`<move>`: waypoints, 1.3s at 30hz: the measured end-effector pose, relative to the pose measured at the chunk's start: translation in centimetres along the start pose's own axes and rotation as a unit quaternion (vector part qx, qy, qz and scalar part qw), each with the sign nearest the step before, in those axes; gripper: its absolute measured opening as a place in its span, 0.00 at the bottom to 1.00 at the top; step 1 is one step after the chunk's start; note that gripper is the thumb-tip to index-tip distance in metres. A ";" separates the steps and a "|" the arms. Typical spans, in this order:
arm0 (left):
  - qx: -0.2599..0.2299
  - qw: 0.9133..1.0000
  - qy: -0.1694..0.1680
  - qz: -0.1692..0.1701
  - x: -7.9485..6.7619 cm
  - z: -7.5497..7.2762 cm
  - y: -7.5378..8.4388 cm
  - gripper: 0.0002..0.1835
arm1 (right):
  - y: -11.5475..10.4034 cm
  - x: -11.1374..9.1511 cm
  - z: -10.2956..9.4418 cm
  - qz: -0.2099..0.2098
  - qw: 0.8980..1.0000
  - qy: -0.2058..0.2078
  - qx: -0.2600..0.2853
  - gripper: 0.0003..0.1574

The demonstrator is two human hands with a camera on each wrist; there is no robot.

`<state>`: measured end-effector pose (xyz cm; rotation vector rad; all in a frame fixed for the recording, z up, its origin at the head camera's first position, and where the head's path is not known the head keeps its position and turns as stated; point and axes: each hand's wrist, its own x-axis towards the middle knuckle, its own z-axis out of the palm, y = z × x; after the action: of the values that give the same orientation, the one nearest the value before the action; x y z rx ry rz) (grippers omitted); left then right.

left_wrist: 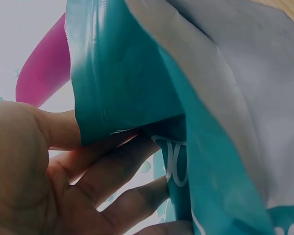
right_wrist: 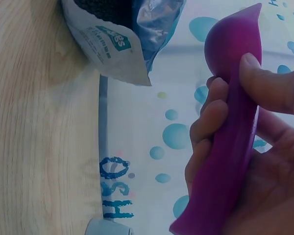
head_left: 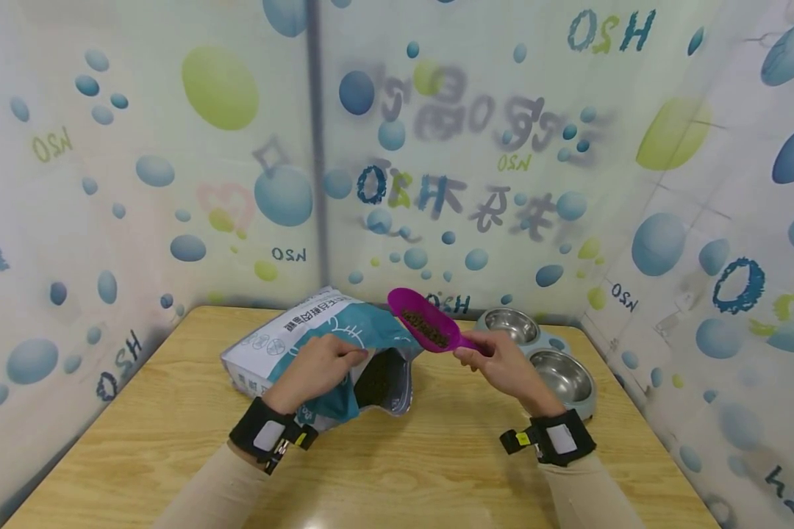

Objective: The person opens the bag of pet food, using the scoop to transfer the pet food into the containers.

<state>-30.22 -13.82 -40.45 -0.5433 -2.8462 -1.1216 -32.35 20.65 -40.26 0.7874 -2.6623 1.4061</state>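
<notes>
A teal and white bag (head_left: 284,342) lies on its side, its mouth facing right with dark pellets inside. My left hand (head_left: 322,367) pinches the upper edge of the mouth; in the left wrist view the thumb and fingers (left_wrist: 122,159) lie on either side of the teal flap. A magenta scoop (head_left: 413,303) is tilted in the air just right of the bag's mouth, carrying small brown pellets (head_left: 423,328). By its handle my right hand (head_left: 503,361) grips it, with the thumb laid along the handle in the right wrist view.
Behind my right hand stands a light blue double bowl holder with two steel bowls (head_left: 562,376), partly hidden by that hand. All of this rests on a wooden table (head_left: 397,477). Printed curtains (head_left: 172,132) enclose the back and both sides.
</notes>
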 end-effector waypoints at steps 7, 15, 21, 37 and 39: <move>0.008 1.000 0.001 -0.002 0.0 0.0 0.1 0.11 | 0.8 0.1 -0.4 0.021 0.999 0.028 -0.017 0.11; 0.013 1.000 -0.001 -0.007 0.2 0.2 0.1 0.11 | 1.5 -0.2 -1.5 0.015 0.994 0.061 -0.086 0.10; 0.016 1.000 0.001 -0.007 0.1 0.1 0.2 0.13 | 1.6 -0.3 -2.0 0.025 0.986 0.091 -0.140 0.12; 0.020 1.000 -0.002 -0.002 0.1 0.1 0.1 0.13 | 3.4 -1.7 -4.8 0.082 0.949 0.137 -0.271 0.15; 0.020 1.000 -0.002 -0.003 0.0 0.1 0.0 0.13 | 3.6 -1.8 -5.5 0.093 0.944 0.139 -0.284 0.16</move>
<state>-30.23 -13.74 -40.47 -0.5368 -2.8691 -1.0631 -33.47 27.42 -40.23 0.2644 -2.7311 0.6293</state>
